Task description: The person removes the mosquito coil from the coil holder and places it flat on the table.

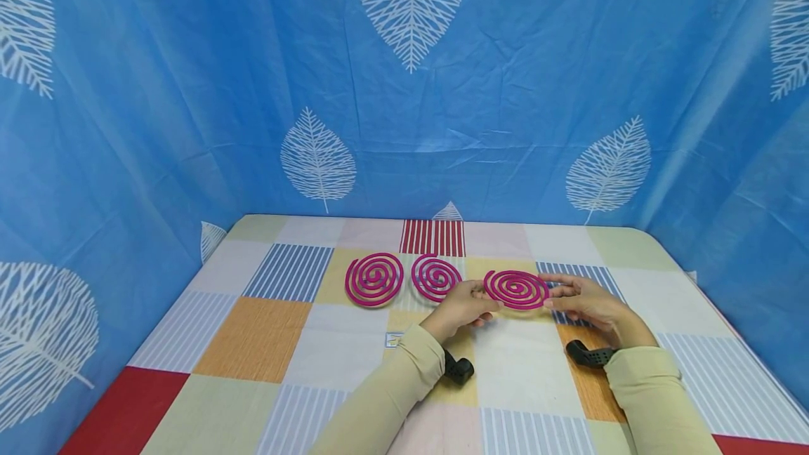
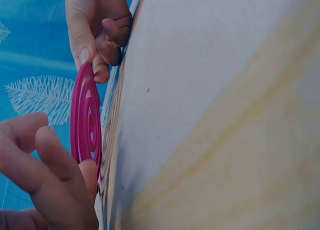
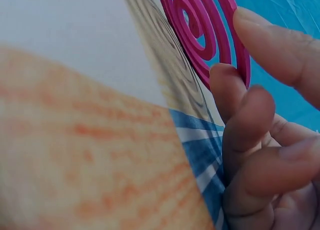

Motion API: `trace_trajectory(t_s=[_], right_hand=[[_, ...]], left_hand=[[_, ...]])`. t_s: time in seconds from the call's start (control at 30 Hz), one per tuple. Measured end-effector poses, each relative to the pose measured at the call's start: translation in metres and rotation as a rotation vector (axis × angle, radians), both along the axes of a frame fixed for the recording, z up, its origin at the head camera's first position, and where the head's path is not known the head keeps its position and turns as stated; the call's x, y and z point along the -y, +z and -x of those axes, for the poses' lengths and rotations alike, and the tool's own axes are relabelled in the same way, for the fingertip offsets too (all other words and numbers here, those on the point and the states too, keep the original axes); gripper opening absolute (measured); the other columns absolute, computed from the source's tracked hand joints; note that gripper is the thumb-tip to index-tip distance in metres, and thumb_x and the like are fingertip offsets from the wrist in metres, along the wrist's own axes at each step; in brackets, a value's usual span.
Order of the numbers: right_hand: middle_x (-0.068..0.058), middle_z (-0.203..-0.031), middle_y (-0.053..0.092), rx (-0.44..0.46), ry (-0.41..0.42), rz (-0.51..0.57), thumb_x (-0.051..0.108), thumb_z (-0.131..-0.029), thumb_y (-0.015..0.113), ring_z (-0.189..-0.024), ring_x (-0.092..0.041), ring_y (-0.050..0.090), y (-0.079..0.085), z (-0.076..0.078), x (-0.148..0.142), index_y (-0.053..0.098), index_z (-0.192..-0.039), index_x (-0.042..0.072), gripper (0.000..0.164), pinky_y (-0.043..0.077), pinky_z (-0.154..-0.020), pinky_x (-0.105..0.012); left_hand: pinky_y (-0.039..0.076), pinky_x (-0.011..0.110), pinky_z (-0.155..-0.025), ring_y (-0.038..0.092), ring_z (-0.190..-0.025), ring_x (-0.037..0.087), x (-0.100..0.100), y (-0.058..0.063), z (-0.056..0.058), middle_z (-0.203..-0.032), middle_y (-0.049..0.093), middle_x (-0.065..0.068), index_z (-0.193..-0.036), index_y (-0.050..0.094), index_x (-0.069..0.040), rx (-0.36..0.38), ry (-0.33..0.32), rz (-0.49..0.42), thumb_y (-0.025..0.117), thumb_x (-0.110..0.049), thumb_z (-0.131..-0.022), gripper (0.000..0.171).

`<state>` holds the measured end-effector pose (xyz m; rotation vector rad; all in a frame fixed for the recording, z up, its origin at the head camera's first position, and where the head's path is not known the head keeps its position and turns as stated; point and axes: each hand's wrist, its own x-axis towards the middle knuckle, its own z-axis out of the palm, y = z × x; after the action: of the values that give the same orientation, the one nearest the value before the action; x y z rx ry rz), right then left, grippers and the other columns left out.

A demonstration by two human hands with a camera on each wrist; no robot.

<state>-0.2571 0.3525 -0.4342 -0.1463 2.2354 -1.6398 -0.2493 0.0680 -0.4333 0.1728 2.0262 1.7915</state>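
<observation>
Pinching pink coil (image 1: 516, 289) edges, left hand (image 1: 460, 307), right hand (image 1: 584, 300), above table (image 1: 329, 343)

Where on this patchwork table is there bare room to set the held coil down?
Bare cloth: the near-left orange patch, the far-right corner, the white square between the sleeves. Crowded mid-table: two coils beside the left hand, right hand and held coil.

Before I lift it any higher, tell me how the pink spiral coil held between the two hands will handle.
The pink spiral coil is probably stiff: it keeps flat, held only at its edges by the left hand and right hand. Its thin rings with open gaps suggest it is light and snaps easily.
</observation>
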Motion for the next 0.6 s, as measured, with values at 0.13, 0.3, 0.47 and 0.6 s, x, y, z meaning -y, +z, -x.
trace_trajectory(t_s=[0.13, 0.3, 0.47, 0.6], right_hand=[[0.005, -0.096, 0.073, 0.001, -0.025, -0.059, 0.012, -0.099, 0.079, -0.069, -0.011, 0.054, 0.0018, -0.0004, 0.0013, 0.032, -0.159, -0.015, 0.080, 0.047, -0.060, -0.024], [0.004, -0.093, 0.072, -0.006, -0.045, -0.128, 0.012, -0.099, 0.078, -0.070, -0.012, 0.058, 0.0033, -0.0005, 0.0025, 0.036, -0.156, -0.016, 0.076, 0.051, -0.061, -0.024], [0.003, -0.090, 0.071, -0.019, -0.030, -0.152, 0.009, -0.100, 0.076, -0.070, -0.011, 0.059, 0.0045, -0.0005, 0.0030, 0.038, -0.154, -0.018, 0.071, 0.052, -0.061, -0.024], [0.002, -0.089, 0.071, -0.018, -0.031, -0.168, 0.009, -0.100, 0.076, -0.070, -0.012, 0.059, 0.0055, -0.0010, 0.0032, 0.039, -0.153, -0.018, 0.070, 0.053, -0.061, -0.024]], left_hand=[[0.048, 0.014, -0.056, 0.059, -0.065, 0.006, 0.0006, 0.0011, -0.0014, -0.095, 0.073, 0.002, -0.157, 0.047, 0.009, -0.002, -0.017, 0.033, 0.074, -0.007, -0.101, 0.064], [0.049, 0.015, -0.057, 0.060, -0.065, 0.006, -0.0001, 0.0030, -0.0028, -0.097, 0.075, 0.003, -0.157, 0.046, 0.011, -0.003, -0.022, 0.061, 0.073, -0.007, -0.102, 0.064], [0.049, 0.015, -0.057, 0.060, -0.066, 0.006, 0.0000, 0.0022, -0.0025, -0.103, 0.077, 0.005, -0.155, 0.047, 0.011, 0.000, -0.020, 0.065, 0.073, -0.006, -0.102, 0.062], [0.049, 0.014, -0.058, 0.060, -0.067, 0.006, 0.0000, 0.0017, -0.0020, -0.106, 0.077, 0.005, -0.154, 0.048, 0.012, -0.001, -0.021, 0.067, 0.072, -0.006, -0.102, 0.060]])
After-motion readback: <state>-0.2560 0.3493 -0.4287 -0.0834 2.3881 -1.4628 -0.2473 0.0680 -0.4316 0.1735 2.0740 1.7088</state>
